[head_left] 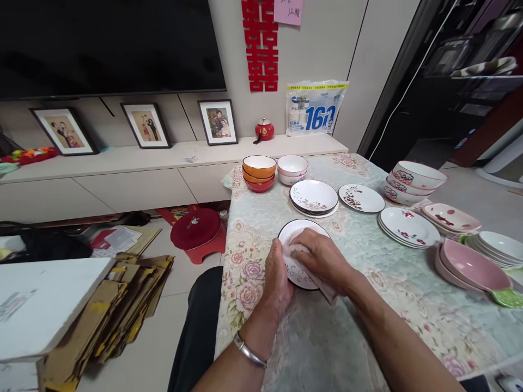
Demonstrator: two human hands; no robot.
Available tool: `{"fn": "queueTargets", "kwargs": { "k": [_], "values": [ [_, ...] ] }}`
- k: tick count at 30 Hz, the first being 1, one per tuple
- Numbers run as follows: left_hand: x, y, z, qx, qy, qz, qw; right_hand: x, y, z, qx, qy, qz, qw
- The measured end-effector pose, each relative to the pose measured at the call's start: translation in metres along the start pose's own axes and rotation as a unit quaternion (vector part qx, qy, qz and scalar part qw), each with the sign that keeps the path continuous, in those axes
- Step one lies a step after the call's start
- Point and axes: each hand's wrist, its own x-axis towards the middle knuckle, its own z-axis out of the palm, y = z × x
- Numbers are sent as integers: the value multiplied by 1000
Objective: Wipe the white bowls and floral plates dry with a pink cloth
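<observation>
A white plate with a dark rim and a scroll pattern is held just above the near part of the flowered tablecloth. My left hand grips its left edge, thumb up at the rim. Over the plate's face, my right hand presses a pale cloth with bent fingers; part of the cloth hangs below the palm. Just beyond are a stack of similar plates and a flatter patterned plate.
Orange and red bowls and white bowls stand at the back. To the right are stacked bowls, flowered plates, pink dishes and small white plates. A red stool and flattened cardboard lie left.
</observation>
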Motion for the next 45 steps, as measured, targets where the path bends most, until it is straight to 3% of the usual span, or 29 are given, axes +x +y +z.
{"fn": "queueTargets", "kwargs": {
  "k": [3,6,9,12,14,17,20,23,29,36,40,45],
  "values": [
    [3,0,-2,-6,3,17,1000,-4,-3,-4,56,-84,-77,992],
    [5,0,-2,-23,2,15,1000,-8,5,-11,57,-109,-60,991],
    [6,0,-1,-36,3,10,999,-9,19,-17,-10,-47,35,998],
    [5,-1,0,-30,7,13,999,-8,25,-18,-110,19,141,984],
    [4,-2,0,-26,6,12,1000,-6,22,-15,-131,33,159,978],
    [4,-1,0,-32,4,17,999,-5,10,-9,-48,-3,64,997],
    [5,1,0,-40,12,22,999,-7,2,-7,34,-85,-50,995],
    [7,2,0,-47,26,27,998,-11,9,-12,31,-126,-48,990],
    [10,3,1,-56,69,43,995,-13,37,-25,-98,-5,159,982],
    [5,5,-1,-11,42,28,999,-9,42,-18,-108,84,207,969],
    [-2,4,-1,35,-9,11,999,-9,45,-19,-110,148,197,963],
    [-6,0,-2,105,-72,3,992,-10,43,-18,-94,181,69,977]
  ]
}}
